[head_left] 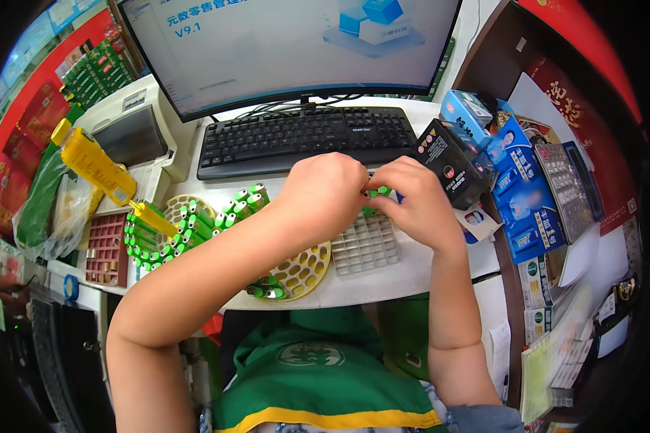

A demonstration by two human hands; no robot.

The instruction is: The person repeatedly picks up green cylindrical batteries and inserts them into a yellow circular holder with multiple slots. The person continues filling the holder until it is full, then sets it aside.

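Note:
My left hand (325, 184) and my right hand (417, 198) meet above a pale grid tray (367, 252). Both have their fingers closed around small green pieces (377, 192), which look like green lighters; my fingers partly cover them. Left of my left forearm, green lighters (198, 224) with white ends stand in several rows. Some of them fill a round yellow rack (179, 204) with holes. A second yellow rack (305, 273) with oval holes lies under my left forearm, with a few green lighters (269, 289) at its near side.
A black keyboard (303, 137) lies behind my hands, below a monitor (289, 47). To the right are a black box (451, 164), blue boxes (516, 191) and a calculator (565, 191). A yellow bottle (97, 166), a printer (133, 133) and a red grid tray (107, 251) stand left.

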